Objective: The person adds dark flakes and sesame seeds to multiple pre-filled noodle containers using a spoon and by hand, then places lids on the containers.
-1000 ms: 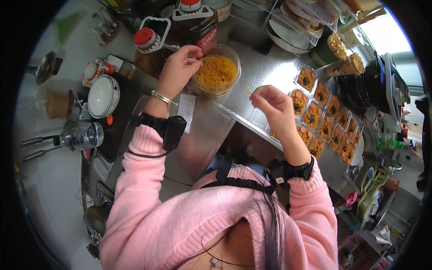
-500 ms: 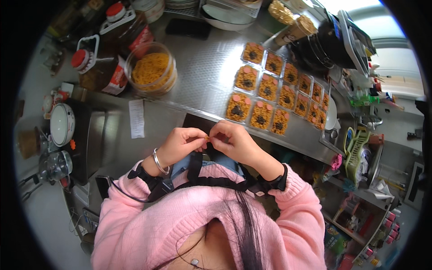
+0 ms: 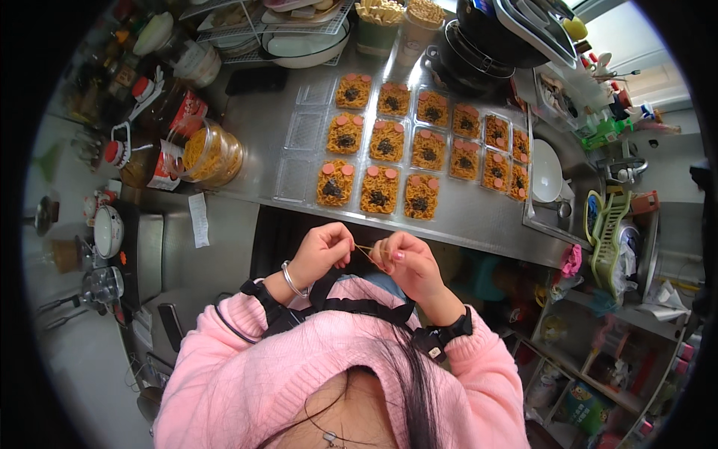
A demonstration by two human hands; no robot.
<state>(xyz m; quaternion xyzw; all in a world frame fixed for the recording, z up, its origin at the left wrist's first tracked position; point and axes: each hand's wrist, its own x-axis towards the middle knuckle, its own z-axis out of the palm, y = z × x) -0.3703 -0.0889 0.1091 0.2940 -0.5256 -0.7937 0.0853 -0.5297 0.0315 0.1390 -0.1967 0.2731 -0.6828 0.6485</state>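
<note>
In front of my waist, just off the counter's near edge, my two hands are drawn a little apart. A thin loop like rubber bands point(image 3: 364, 248), yellowish with a bit of red, stretches between their fingertips. My left hand point(image 3: 321, 253) pinches one end, with its fingers curled. Closed on the other end are the fingers of my right hand point(image 3: 411, 263). Beyond them, clear plastic boxes of noodles point(image 3: 378, 188) stand in rows, topped with pink round slices and dark shreds. Their open clear lids point(image 3: 298, 178) lie flat at the left of the rows.
A steel counter point(image 3: 254, 168) carries the boxes. On its left stand a round tub of noodles point(image 3: 232, 161) and red-capped oil jugs point(image 3: 142, 161). Black pots point(image 3: 467, 56) sit at the back, with a sink holding a white bowl point(image 3: 547, 170) at right. A paper slip point(image 3: 198, 219) lies left.
My hands have moved apart, and the thin loop now shows stretched between them. The view has shifted, so the boxes appear farther left and the lids come into sight.
</note>
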